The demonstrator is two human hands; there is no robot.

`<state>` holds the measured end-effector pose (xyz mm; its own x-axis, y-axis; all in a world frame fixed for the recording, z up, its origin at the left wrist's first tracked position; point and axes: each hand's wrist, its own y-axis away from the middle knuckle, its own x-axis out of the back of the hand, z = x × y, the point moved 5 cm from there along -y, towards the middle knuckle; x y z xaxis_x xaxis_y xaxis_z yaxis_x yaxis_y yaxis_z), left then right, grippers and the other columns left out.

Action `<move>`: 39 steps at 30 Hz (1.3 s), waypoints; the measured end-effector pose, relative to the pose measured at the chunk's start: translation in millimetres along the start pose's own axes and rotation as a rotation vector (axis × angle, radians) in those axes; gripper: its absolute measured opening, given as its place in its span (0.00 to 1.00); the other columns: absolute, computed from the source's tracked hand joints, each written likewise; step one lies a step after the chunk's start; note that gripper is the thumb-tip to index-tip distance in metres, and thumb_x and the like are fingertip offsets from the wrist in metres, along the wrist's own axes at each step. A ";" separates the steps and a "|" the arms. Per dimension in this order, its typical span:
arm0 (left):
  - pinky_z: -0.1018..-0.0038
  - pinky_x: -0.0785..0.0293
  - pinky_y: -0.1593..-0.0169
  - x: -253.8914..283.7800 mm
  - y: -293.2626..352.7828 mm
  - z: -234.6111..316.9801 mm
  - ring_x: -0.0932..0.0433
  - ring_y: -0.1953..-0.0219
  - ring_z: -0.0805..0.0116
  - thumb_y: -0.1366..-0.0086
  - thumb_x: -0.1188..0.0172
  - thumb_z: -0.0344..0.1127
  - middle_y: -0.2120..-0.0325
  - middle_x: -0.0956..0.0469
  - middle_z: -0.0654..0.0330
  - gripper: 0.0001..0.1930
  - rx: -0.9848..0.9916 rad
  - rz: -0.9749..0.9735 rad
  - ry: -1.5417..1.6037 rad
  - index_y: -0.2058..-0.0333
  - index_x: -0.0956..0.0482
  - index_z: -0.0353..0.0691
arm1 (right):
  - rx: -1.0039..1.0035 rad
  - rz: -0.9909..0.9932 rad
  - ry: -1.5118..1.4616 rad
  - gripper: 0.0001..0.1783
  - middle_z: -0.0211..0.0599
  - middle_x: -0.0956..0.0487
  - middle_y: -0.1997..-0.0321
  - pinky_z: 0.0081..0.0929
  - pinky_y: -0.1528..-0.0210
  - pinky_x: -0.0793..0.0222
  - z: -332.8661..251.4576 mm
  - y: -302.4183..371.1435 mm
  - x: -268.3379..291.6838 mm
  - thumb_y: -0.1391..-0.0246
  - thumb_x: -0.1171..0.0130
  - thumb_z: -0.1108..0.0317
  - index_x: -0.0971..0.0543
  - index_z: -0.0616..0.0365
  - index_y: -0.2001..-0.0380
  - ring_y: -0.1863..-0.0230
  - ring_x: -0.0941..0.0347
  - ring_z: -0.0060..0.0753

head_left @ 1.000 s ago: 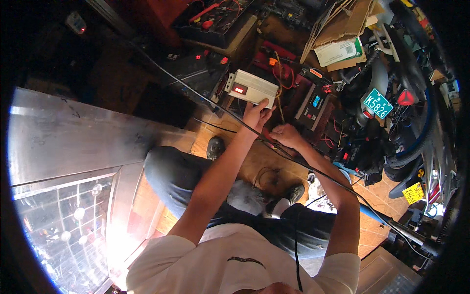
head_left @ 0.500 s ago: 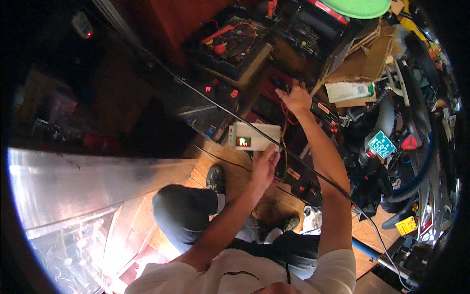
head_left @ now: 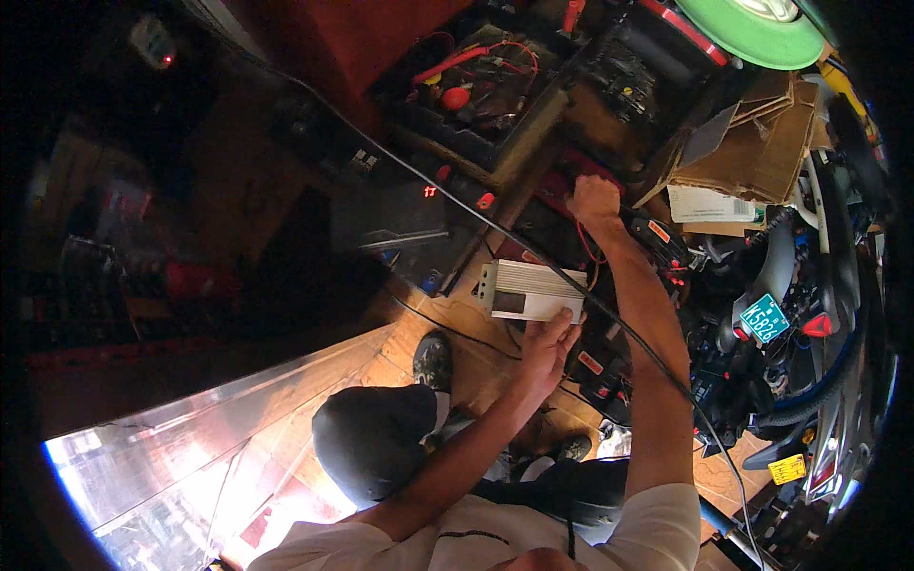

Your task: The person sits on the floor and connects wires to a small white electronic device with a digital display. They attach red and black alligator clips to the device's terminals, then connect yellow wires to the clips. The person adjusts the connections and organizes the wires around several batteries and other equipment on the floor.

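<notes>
- Head view, and straight to the left grip: the left hand [head_left: 550, 352] is clamped on the near right corner of a ribbed silver box [head_left: 547, 284], thumb on top, remaining fingers mostly hidden underneath.
- That silver box lies slightly tilted, left of the right forearm and just beyond the left fingertips, its small display panel [head_left: 509, 303] looking dark.
- Over to the right hand [head_left: 597, 202], stretched farther out, fingers curled downward at a dark red case [head_left: 554, 188]; its fingertips are hidden, so no telling whether that grip holds anything.
- Red wire [head_left: 591, 246] loops just below the right wrist, near the far right corner of the box.
- Across it all runs a long black cable [head_left: 419, 173], slanting from upper left, passing over the box's far edge and over the right forearm.
- Left of the box, a black unit [head_left: 400, 221] shows lit red characters; beyond it, a black tray [head_left: 481, 164] carries a red-handled lead [head_left: 447, 65] and a red round piece [head_left: 456, 98].
- Out right, torn cardboard [head_left: 747, 164] sits below a green round lid [head_left: 757, 33], with a green plate [head_left: 765, 318] among vehicle parts.
- Down below, a dark shoe [head_left: 433, 358] rests on tiled floor [head_left: 471, 311].
</notes>
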<state>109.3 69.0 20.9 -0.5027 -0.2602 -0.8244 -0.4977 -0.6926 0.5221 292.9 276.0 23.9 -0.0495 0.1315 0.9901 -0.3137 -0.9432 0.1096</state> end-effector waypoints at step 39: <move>0.74 0.26 0.48 39.3 93.4 -41.8 0.24 0.51 0.71 0.36 0.38 0.34 0.55 0.23 0.64 0.16 0.126 -0.127 0.102 0.51 0.28 0.43 | 0.513 -0.407 -0.220 0.31 0.49 0.21 0.57 0.44 0.52 0.27 -110.7 156.3 34.3 0.63 0.26 0.59 0.21 0.55 0.52 0.51 0.25 0.51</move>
<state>72.6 -34.0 28.1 -0.3592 -0.2472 -0.9000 -0.6403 -0.6362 0.4303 137.2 166.8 65.3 0.1880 0.4918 0.8502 0.2249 -0.8642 0.4501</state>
